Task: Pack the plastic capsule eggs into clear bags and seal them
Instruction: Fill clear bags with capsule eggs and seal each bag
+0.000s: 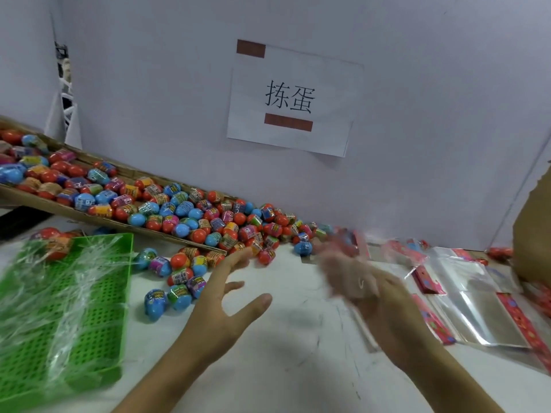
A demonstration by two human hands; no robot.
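Dozens of capsule eggs (167, 204), red and blue with bright wrappers, are seen heaped in a long cardboard tray (38, 201) at the far left, spilling off its end onto the white bench (283, 338). At the near left, a green perforated basket (98, 296) is laid flat, with crinkled clear film over it and a few eggs at its far corner. Just right of the basket, a small cluster of loose eggs (176, 278) is scattered on the bench. The left hand (222, 296) is held just beside that cluster, fingers spread and straight, nothing gripped. A paper sign (293, 99) is taped to the far wall above. The right hand (372, 296) is badly blurred; something clear and red appears at its fingertips, yet whether anything is gripped cannot be told. On the right, clear bags (474, 296) with red patterned strips are lain flat, and a brown cardboard box (533, 234) is cut off by the edge.
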